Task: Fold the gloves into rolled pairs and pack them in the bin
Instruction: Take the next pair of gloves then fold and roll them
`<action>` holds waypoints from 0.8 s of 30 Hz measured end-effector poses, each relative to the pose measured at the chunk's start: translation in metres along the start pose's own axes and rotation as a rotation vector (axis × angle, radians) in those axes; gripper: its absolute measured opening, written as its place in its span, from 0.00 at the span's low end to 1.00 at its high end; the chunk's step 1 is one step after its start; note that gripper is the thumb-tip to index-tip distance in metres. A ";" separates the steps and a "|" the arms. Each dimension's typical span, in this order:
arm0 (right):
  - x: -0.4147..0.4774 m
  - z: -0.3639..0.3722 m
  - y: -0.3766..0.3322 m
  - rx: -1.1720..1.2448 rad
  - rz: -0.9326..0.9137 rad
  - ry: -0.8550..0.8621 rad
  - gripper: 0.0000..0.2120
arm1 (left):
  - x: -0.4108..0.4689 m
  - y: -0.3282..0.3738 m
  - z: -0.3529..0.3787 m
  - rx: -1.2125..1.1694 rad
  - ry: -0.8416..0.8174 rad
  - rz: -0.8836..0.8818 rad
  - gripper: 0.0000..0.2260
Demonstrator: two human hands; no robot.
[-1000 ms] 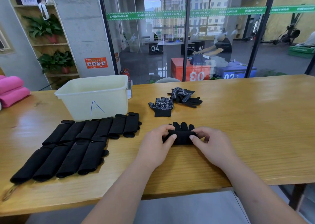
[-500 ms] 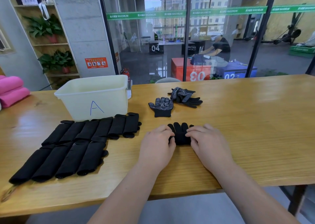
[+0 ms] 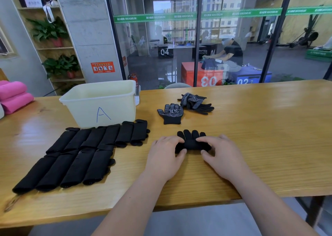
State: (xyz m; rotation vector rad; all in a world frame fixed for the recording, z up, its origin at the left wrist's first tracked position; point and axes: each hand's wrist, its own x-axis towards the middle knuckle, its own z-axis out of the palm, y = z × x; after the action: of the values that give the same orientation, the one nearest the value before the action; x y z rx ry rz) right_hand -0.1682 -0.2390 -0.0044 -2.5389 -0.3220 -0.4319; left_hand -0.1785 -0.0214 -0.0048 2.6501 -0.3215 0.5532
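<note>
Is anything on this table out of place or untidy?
Only small things. The glove heap behind the flat glove lies crumpled, and the finished rolls lie in rows on the table before the bin, not in it. Nothing looks damaged.

a blue handwritten "a" marks the bin [image 3: 116,110] left of the gripped glove roll [image 3: 193,145]. beyond it, "maximum" repeats along a green window strip [image 3: 197,16]; black box [image 3: 167,53] "04", red box [image 3: 188,77] "03", blue box [image 3: 251,75] "02".
</note>
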 end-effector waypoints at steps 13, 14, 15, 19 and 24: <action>0.003 -0.003 0.011 0.391 0.113 -0.009 0.13 | 0.000 -0.008 -0.003 -0.368 -0.024 -0.184 0.11; 0.004 -0.003 0.011 0.334 0.115 0.004 0.14 | 0.001 -0.007 -0.004 -0.355 -0.018 -0.183 0.11; 0.004 -0.001 0.010 0.256 0.113 0.031 0.16 | 0.001 -0.006 -0.004 -0.339 -0.007 -0.175 0.11; 0.002 0.005 0.004 -0.082 0.039 0.206 0.19 | 0.001 -0.004 -0.003 -0.215 0.121 -0.058 0.12; 0.003 0.011 0.004 -0.248 -0.028 0.298 0.13 | -0.001 0.003 -0.001 -0.048 0.167 0.121 0.11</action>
State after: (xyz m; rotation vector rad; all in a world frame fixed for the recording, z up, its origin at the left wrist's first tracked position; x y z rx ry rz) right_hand -0.1617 -0.2358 -0.0143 -2.6570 -0.2014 -0.8991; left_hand -0.1810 -0.0233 -0.0030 2.5300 -0.4409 0.7901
